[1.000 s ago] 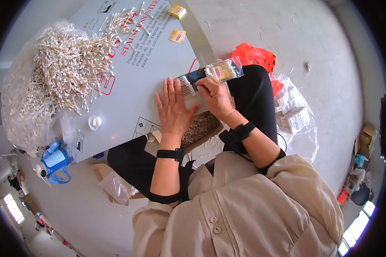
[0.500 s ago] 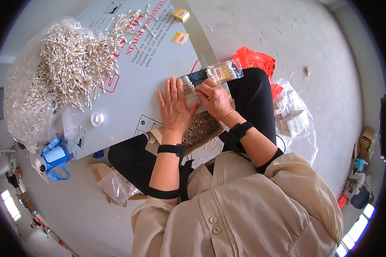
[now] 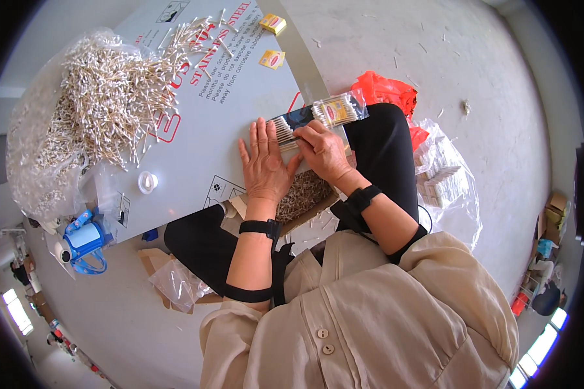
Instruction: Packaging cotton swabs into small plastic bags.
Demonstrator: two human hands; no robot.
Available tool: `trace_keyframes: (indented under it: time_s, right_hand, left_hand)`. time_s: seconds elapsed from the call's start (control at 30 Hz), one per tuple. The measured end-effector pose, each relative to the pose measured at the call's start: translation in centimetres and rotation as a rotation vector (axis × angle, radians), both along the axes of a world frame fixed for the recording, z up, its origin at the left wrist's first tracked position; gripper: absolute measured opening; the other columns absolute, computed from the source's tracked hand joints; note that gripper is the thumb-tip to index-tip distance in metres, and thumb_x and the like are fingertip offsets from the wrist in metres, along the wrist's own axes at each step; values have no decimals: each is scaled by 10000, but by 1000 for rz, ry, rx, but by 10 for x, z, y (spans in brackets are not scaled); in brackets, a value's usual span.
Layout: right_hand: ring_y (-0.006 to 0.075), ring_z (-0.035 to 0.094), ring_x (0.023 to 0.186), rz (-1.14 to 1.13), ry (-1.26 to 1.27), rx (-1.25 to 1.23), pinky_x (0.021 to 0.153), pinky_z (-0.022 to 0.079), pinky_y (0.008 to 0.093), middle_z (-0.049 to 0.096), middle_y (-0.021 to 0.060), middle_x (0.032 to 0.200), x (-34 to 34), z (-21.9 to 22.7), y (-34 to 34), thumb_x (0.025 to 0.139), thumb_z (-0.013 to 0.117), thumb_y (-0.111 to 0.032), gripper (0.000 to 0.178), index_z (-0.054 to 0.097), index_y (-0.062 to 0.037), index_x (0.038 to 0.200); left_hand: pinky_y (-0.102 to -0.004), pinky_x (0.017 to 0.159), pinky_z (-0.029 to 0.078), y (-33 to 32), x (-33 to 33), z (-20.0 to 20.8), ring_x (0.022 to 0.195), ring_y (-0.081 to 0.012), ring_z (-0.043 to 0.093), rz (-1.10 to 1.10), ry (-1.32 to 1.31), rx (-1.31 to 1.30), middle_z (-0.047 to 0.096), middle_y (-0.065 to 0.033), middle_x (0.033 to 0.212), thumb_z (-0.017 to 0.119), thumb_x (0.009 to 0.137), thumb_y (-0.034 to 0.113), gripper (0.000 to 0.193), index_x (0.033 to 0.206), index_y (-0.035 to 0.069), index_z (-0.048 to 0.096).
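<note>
My left hand (image 3: 265, 165) lies flat on the metal-sheet tabletop (image 3: 207, 142), fingers stretched out beside a row of cotton swabs (image 3: 282, 129). At the other end of that row, the bent fingers of my right hand (image 3: 324, 152) are pinched together; what is between the fingertips is hidden. A dark flat strip (image 3: 298, 118) runs along the far side of the swabs. Just beyond my right hand, a clear packet of cotton swabs (image 3: 346, 109) with a yellow label rests on the table's edge. Under my wrists, an open cardboard box (image 3: 305, 194) holds many loose swabs.
A large heap of cotton swabs (image 3: 104, 97) spills from a clear bag at left. Yellow cards (image 3: 272, 59), a small white cup (image 3: 147, 183) and a blue bottle (image 3: 84, 235) are on or beside the table. Red (image 3: 386, 91) and clear bags (image 3: 441, 172) lie at right.
My right hand's fingertips have shifted very slightly left along the row of swabs. My left hand stays flat in the same place.
</note>
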State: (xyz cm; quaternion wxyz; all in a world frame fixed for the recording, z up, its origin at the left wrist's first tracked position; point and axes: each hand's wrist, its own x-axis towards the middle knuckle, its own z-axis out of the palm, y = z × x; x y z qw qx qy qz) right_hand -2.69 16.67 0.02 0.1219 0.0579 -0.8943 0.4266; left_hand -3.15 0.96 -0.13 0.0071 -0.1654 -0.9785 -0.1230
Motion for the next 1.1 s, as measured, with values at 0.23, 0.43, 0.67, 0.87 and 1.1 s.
trace_keyframes:
  time_s: [0.23,0.43,0.67,0.87,1.1]
  right_hand:
    - [321,632,789,1,-39,36,682,509,396,601,101,863,-1,1,-1,848,654,-85,67,677,-48,899]
    - [321,633,787,4,-38,42,677,508,397,608,103,864,-1,1,-1,846,661,-94,55,673,-48,874]
    - [330,638,781,-45,-72,5,670,512,418,617,99,865,-3,4,-4,821,660,-116,157,665,-89,975]
    - [329,640,794,-42,-89,42,683,520,433,614,87,856,-5,8,-5,805,656,-125,200,678,-118,1004]
    - [324,640,791,-25,-102,75,681,520,438,608,82,847,-8,8,-7,810,661,-162,193,682,-124,999]
  left_hand:
    - [-544,1192,107,0,0,1,1492,-303,168,1,-5,-13,228,-160,1594,547,890,575,885,1519,32,239]
    - [-543,1192,112,0,0,0,1491,-306,172,2,-4,-12,229,-160,1594,549,892,571,882,1518,34,236]
    - [-545,1191,114,0,0,0,1490,-306,178,3,5,-10,235,-163,1591,534,896,583,878,1516,34,241]
    - [-546,1191,115,1,0,0,1490,-303,178,6,1,-15,236,-161,1591,534,894,583,876,1514,36,246]
    - [-545,1191,122,0,-1,-1,1488,-302,184,8,5,-6,243,-158,1587,555,891,557,860,1512,44,252]
